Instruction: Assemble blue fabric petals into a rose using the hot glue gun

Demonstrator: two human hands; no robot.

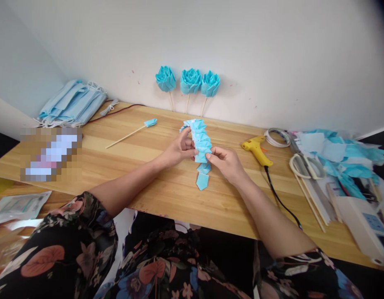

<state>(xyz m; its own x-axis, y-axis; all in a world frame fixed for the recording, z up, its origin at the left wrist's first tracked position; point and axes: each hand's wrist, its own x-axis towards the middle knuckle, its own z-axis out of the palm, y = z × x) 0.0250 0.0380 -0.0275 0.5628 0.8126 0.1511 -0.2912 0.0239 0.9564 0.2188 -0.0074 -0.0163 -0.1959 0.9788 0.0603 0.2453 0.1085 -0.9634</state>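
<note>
A long strip of folded blue petals (200,139), made of thin mask-like fabric, hangs between my hands above the middle of the table. My left hand (183,145) pinches its left edge, thumb and fingers closed round it. On the other side, my right hand (223,162) grips the lower right edge between thumb and fingers. The strip's tail narrows to a pointed petal below my hands. Behind and left of them lies a thin stick with a small blue bud (151,123) at its tip.
Three blue fabric flowers (190,81) on sticks lean against the wall. A stack of masks (75,101) lies at back left. Right are a yellow glue gun (257,150) with a black cord, a tape roll (277,137), scissors (306,166) and blue scraps (344,149). A blurred-out object (55,155) lies left.
</note>
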